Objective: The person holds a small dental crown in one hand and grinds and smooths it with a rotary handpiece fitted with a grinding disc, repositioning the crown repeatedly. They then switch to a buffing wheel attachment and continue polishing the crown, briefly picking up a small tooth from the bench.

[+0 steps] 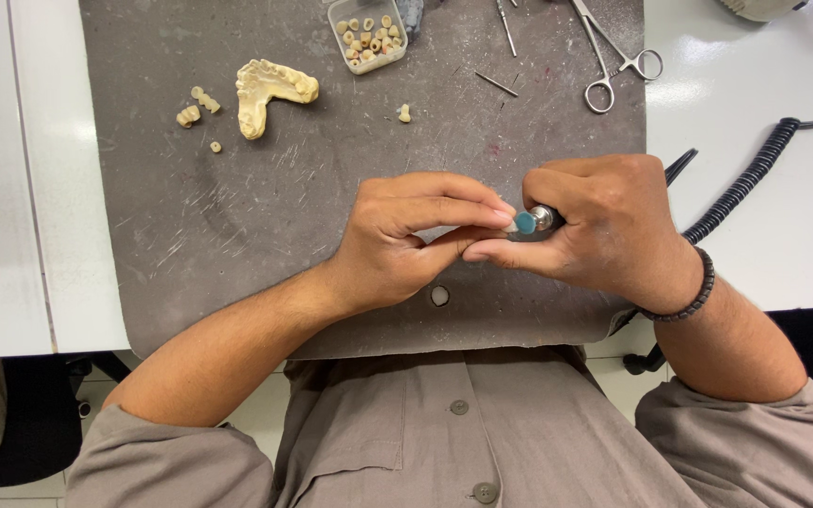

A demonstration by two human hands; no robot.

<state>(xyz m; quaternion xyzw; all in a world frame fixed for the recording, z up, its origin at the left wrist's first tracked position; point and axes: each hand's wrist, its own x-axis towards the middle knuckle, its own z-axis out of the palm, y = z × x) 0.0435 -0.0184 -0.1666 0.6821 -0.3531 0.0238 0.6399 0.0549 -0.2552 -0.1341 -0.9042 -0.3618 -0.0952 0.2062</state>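
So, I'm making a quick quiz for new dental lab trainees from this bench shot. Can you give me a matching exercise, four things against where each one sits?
Things:
1. plaster jaw cast
2. clear box of small tooth pieces
3. metal forceps
4. blue polishing tip

Places:
A. between the fingertips of both hands, mid mat
B. upper right, at the mat's edge
C. upper left of the grey mat
D. top centre of the mat

Pairs: 1-C, 2-D, 3-B, 4-A

The right hand grips the handpiece carrying the tip; the left hand pinches at it.
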